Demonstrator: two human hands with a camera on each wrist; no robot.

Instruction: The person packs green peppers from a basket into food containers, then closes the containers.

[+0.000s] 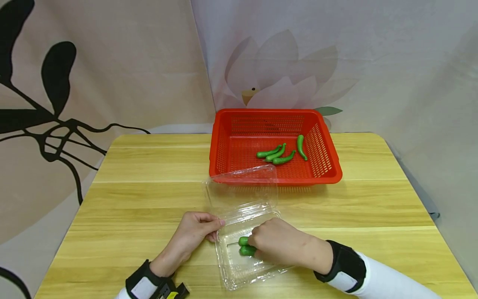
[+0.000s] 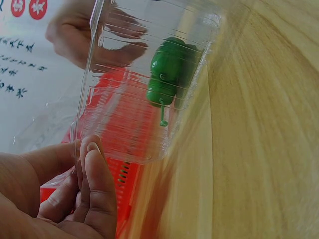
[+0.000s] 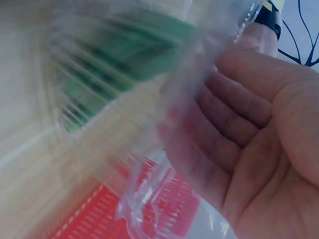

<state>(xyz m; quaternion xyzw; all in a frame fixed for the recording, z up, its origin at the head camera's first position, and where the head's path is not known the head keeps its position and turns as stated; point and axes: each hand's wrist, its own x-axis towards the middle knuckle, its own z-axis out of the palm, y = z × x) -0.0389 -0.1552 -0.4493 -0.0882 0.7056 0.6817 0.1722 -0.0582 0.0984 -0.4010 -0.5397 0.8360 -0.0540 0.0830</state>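
Note:
A clear plastic clamshell box [image 1: 239,274] lies on the table with its lid [image 1: 242,195] raised toward the basket. Thumb and fingers of my left hand [image 1: 196,232] pinch the box's left rim. Green peppers [image 1: 247,251] lie side by side in the box; a thin stem shows on one in the left wrist view. Over the box's right side is my right hand [image 1: 278,243], its fingers beside the peppers. Through the plastic in the left wrist view, its fingertips [image 2: 137,50] stand apart from each other, with no pepper between them. Motion blurs the right wrist view.
A red plastic basket [image 1: 332,172] stands at the table's back, just beyond the lid, with several green peppers [image 1: 276,154] inside. The wooden table [image 1: 373,199] extends to both sides. Printed cloth [image 1: 149,62] hangs behind it.

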